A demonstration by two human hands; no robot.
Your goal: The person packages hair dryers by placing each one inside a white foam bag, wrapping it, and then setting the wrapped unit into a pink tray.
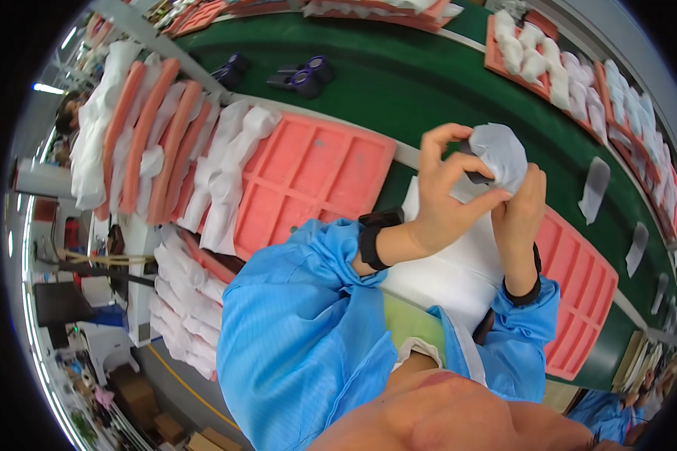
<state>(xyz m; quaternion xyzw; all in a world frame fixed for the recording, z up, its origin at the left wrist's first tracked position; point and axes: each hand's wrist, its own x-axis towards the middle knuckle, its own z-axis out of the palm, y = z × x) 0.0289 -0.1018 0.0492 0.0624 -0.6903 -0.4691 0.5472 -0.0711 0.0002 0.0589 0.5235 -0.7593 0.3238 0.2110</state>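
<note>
Above the far edge of a white sheet, my two hands hold a pale grey, thin, wrinkled bag with a dark piece showing at its left side. My left hand curls around that side, with its fingers at the dark piece and its thumb at the bag's lower edge. On the other side, my right hand pinches the bag's lower right edge. My fingers hide part of the dark piece, so its kind is unclear.
A green conveyor belt carries dark devices with purple rings and several wrapped pieces. Pink compartment trays lie on both sides of me. Stacked pink trays with white-wrapped items stand at left; more line the belt's far side.
</note>
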